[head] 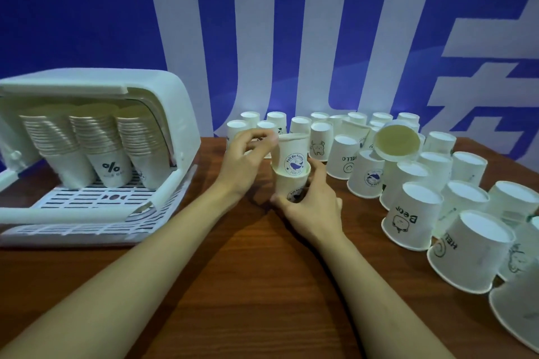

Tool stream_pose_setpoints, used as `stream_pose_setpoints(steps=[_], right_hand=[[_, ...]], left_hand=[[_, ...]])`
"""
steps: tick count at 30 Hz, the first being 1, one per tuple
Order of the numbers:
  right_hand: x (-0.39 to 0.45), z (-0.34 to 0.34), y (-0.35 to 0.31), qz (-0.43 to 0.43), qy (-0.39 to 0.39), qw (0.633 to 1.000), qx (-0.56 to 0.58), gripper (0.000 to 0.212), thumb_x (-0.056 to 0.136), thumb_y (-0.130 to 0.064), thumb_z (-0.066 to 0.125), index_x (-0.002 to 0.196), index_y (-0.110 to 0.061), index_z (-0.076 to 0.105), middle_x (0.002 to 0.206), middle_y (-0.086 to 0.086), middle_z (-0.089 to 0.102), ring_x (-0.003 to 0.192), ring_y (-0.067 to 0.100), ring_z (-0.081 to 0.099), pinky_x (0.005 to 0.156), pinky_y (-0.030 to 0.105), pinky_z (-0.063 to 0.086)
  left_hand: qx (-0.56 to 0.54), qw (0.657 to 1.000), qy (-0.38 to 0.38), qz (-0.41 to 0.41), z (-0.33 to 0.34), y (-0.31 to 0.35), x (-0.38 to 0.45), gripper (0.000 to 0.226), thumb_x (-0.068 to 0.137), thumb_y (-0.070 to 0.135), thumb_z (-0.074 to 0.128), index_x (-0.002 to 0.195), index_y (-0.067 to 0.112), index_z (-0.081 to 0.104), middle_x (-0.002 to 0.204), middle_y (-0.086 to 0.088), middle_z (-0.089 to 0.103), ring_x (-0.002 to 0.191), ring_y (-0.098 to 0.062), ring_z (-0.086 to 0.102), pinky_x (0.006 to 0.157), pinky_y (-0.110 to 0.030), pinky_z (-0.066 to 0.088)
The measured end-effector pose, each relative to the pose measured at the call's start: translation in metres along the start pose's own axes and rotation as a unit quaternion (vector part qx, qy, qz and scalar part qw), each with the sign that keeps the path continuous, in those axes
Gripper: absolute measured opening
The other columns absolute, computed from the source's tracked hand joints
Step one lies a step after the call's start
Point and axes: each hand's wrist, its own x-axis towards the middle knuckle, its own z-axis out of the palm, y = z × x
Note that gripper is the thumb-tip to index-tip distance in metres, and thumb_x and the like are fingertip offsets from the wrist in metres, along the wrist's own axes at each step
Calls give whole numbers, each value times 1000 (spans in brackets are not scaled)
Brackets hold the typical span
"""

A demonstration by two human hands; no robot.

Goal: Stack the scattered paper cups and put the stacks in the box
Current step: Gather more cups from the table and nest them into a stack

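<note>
1. At the far left, the white plastic box [163, 90] with a slotted tray floor is standing open on the brown wooden table [233, 285], and three tall stacks of white paper cups [100, 137] are leaning inside it, rims up.
2. Your left hand [245, 163] is hovering just left of centre, its fingers curled and its fingertips pinching at the rim of the upper whale-print paper cup [293, 154].
3. That upper cup is sitting upright, partly nested in a lower white paper cup [291, 186]; the pair is raised near the middle of the table.
4. Your right hand [312, 204] is wrapping around the lower cup from the right side and gripping it.
5. To the right, many scattered white paper cups [414, 210] are standing upside down, packed close together, and one tilted cup [397, 141] is showing its pale inside.
</note>
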Motion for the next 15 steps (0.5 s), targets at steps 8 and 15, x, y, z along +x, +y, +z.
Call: stream_pose_setpoints(steps=[8, 15], right_hand=[[-1, -3, 5, 2, 2, 1000, -6, 71, 62, -58, 70, 122, -28, 50, 110, -7, 69, 111, 28, 61, 95, 46, 44], [5, 1, 6, -1, 13, 999, -48, 60, 69, -61, 70, 113, -25, 51, 110, -3, 67, 111, 31, 58, 89, 45, 43]], left_hand=[[-26, 999, -27, 16, 6, 11, -5, 39, 73, 42, 84, 99, 16, 71, 104, -1, 77, 103, -17, 71, 93, -31, 55], [91, 995, -30, 1, 6, -3, 0, 28, 78, 28, 92, 90, 11, 73, 93, 7, 76, 85, -1, 70, 82, -24, 54]])
